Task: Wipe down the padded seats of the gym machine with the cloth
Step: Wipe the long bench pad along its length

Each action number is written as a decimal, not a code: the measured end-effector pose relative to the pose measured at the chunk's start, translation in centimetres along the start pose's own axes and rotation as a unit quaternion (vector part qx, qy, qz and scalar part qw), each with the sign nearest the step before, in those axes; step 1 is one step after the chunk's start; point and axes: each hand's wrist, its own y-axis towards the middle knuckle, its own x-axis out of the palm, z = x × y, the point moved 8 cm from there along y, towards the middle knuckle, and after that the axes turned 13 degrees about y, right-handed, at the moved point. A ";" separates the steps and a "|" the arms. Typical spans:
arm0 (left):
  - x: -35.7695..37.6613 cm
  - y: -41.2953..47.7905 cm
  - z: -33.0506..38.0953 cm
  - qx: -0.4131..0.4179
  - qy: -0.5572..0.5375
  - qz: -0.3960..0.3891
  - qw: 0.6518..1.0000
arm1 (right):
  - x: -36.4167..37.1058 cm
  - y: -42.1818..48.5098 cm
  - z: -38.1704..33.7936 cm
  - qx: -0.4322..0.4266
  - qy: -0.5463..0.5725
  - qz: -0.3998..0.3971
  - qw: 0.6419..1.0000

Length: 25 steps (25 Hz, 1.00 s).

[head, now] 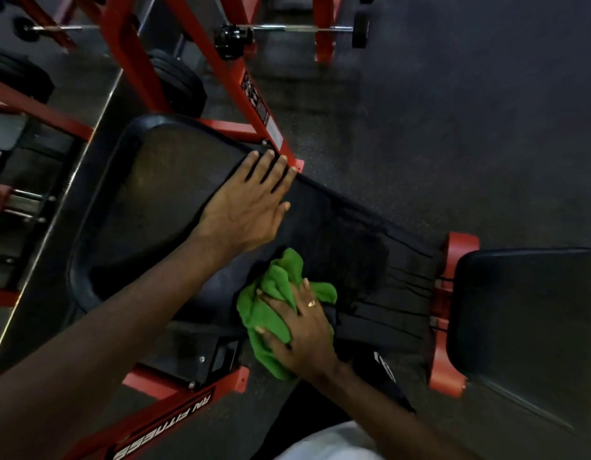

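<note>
Our right forearm comes up from the bottom edge to the right grip, whose fingers are spread and curled into the green cloth, pressing it on the near edge of the long black back pad. The left grip lies open and flat on the same pad, fingertips at its far edge by the red frame. We judge the cloth too bunched: little of it meets the vinyl, so strokes may leave gaps. Its loose end hangs over the pad's edge above a bolted black bracket and could snag there. Dark streaks, likely liquid, run towards the gap before the smaller seat pad; left alone they may drip into the red hinge bracket. The patch under our left grip may go unwiped, and that grip could slide if the vinyl is wet.
</note>
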 end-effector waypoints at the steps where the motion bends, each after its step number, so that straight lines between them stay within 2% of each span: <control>1: 0.0 0.1 0.1 0.007 -0.006 -0.002 1.000 | -0.4 -0.2 0.8 -0.004 -0.010 -0.007 1.000; 2: 0.0 0.0 0.1 0.009 -0.011 -0.005 1.000 | -0.8 -0.5 2.1 0.020 -0.008 -0.006 1.000; 5: 0.1 -0.1 0.0 0.000 0.001 0.004 1.000 | -2.6 -3.0 8.1 0.178 0.033 0.041 0.983; 8: 0.2 -0.1 0.2 0.006 0.004 0.008 1.000 | -4.9 -2.7 12.0 0.300 0.067 0.178 0.935; 10: 0.3 0.0 0.3 0.004 0.005 0.010 1.000 | -6.0 0.0 12.9 0.343 0.072 0.238 0.906; 12: 0.3 0.0 0.3 0.007 0.006 0.009 1.000 | -7.0 3.1 15.0 0.376 0.081 0.266 0.884; 14: 0.4 0.0 0.3 0.007 0.007 0.008 1.000 | -8.7 5.4 18.0 0.439 0.095 0.285 0.847; 16: 0.4 0.0 0.3 0.007 0.011 0.009 1.000 | -9.4 6.8 18.8 0.487 0.093 0.281 0.822; 18: 0.4 0.1 0.3 0.009 0.013 0.005 1.000 | -7.9 8.9 16.3 0.472 0.097 0.259 0.837; 21: 0.5 0.1 0.3 0.008 0.010 0.005 1.000 | -5.5 12.2 10.4 0.305 0.093 0.230 0.919; 22: 0.4 0.1 0.3 0.009 0.008 0.004 1.000 | -5.5 12.5 9.9 0.261 0.089 0.230 0.933; 23: 0.3 0.0 0.3 0.010 0.007 0.003 1.000 | -5.9 12.3 10.8 0.249 0.082 0.233 0.936; 25: 0.3 0.1 0.3 0.006 0.013 0.009 1.000 | -7.7 10.7 15.0 0.297 0.089 0.252 0.917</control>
